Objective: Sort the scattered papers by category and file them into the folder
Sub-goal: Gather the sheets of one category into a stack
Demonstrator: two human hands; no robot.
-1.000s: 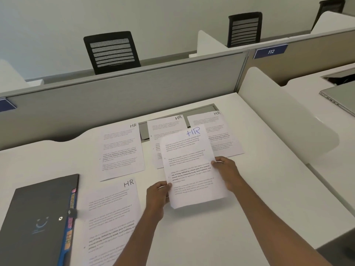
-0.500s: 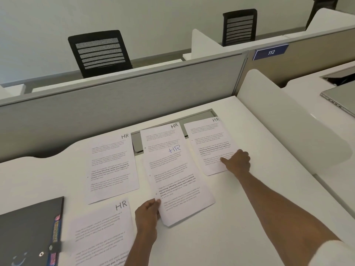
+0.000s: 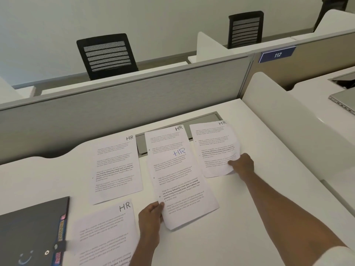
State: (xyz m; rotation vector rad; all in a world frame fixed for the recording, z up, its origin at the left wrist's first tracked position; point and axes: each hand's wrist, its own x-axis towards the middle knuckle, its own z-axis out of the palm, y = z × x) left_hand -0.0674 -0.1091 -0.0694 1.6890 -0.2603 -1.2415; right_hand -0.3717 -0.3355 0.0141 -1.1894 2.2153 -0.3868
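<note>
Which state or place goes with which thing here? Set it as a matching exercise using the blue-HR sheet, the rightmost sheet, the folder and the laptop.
Things:
1. sheet with blue HR
2. rightmost sheet
3. dark folder
4. silver laptop

States:
A. lies closed at the near left of the desk
B. sits far right, beyond the white divider
C. pinched at its lower left edge by the left hand, overlapping another sheet
D. lower right corner lifted and curled in the right hand

Pairs: 1-C, 2-D, 3-A, 4-B.
</note>
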